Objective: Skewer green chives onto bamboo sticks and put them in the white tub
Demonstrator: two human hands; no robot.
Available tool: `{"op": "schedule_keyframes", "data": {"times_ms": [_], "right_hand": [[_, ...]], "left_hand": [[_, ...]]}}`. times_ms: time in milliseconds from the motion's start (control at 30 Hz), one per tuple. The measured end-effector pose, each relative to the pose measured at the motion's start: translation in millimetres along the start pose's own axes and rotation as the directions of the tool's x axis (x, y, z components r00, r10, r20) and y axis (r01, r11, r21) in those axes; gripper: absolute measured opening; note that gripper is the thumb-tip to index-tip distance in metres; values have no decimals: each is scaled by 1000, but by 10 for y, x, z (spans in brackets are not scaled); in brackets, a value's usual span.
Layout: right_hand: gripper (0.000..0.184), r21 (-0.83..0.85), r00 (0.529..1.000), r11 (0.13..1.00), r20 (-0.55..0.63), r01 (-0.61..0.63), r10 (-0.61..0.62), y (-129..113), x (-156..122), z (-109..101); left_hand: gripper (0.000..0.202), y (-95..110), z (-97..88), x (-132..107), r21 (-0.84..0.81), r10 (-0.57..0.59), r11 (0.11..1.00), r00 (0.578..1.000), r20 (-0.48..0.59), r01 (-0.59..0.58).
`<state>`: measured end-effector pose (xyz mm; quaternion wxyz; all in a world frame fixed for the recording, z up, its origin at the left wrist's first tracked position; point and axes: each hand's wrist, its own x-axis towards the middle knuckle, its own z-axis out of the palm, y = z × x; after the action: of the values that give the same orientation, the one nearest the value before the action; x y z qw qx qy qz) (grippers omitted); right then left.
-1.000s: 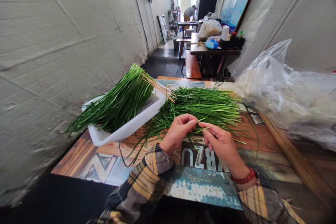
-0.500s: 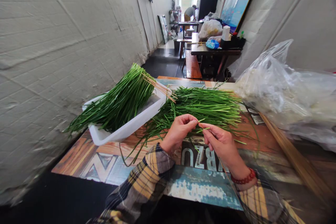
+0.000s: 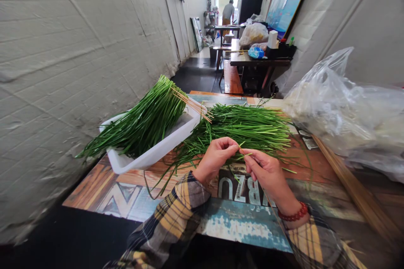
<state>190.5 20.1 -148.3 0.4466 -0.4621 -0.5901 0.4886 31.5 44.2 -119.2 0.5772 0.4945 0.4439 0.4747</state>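
My left hand (image 3: 217, 156) is closed in a pinch on a thin green chive (image 3: 241, 144). Close beside it, my right hand (image 3: 264, 171) has its fingers closed round a slim bamboo skewer (image 3: 272, 207), whose long end slants down past the wrist. The skewer's tip reaches the left fingertips, and a short chive end (image 3: 248, 154) shows at the right fingertips. Just beyond both hands, a loose pile of chives (image 3: 249, 126) lies on the table. Whether the skewer pierces the chive is too small to tell.
To the left, a white tray (image 3: 151, 155) holds a thick bunch of chives (image 3: 145, 122), with several skewers (image 3: 194, 104) across its corner. Clear plastic bags (image 3: 341, 105) and a bundle of long sticks (image 3: 350, 180) are on the right. A person (image 3: 228, 11) stands far back.
The person at the back has straightened up from a bent posture. My hands have hardly moved and keep the same pinch.
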Motion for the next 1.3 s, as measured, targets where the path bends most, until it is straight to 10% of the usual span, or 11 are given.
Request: {"op": "schedule_keyframes", "data": {"times_ms": [933,1300], "right_hand": [[29,213,1000,977,13,9,-12,-29,28,23],[25,373,997,927,-50,-35,57,-81,34,-15]], "left_hand": [[20,-17,-1,-4,174,67,980,982,179,-99],[29,21,-133,47,22,172,985,965,-195,-171]]}}
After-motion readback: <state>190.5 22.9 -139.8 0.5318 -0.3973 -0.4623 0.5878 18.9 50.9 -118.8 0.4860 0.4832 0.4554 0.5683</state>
